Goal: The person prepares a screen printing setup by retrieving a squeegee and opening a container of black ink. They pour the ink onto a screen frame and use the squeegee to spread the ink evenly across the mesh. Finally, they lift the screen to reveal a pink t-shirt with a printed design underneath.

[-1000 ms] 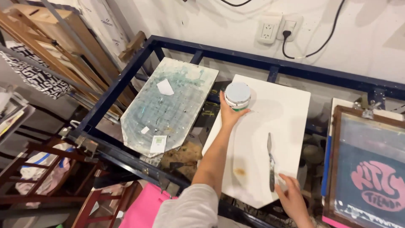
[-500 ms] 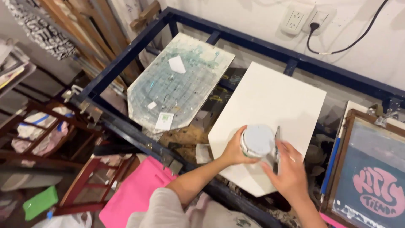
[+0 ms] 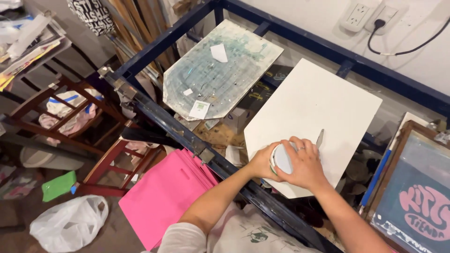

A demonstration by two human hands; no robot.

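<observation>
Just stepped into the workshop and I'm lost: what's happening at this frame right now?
A person grips a small round white-lidded container with both hands over the near edge of a white board. The left hand cups its side; the right hand covers the lid and also holds a thin metal blade. A stained board lies to the left, and pink sheets sit below the dark frame.

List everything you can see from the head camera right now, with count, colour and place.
round container: 1, white lid, near edge of white board, between both hands
white board: 1, white, on frame, centre right
metal blade: 1, grey, tip showing past right hand
stained board: 1, grey-green, on frame, upper centre
metal frame: 1, dark blue
printing screen: 1, wood frame, pink design, far right
pink sheets: stack, below frame
plastic bag: 1, white, floor lower left
left hand: grips container side
right hand: over lid
</observation>
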